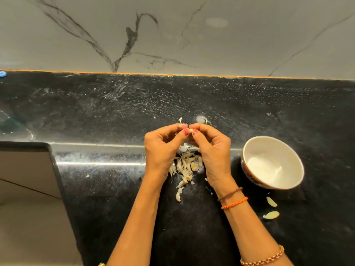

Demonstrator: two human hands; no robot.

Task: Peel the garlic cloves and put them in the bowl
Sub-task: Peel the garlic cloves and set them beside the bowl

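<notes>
Clove [191, 130] pinched btwn both hands' fingertips — L [163, 148], R [211, 148].

My left hand [163, 148] and right hand [211, 148] meet fingertip to fingertip above the counter [115, 116], pinching one clove [191, 130] between them. Under the grip and nearer me, between my wrists, lies the garlic pile [185, 167] on the counter. Bowl [272, 162] stands right of the grip, just beside my right wrist. Two loose pieces [271, 208] lie on the counter right of my right forearm, nearer me than the bowl. Wall [172, 35] stands behind the grip. Counter edge drops off far left.
</notes>
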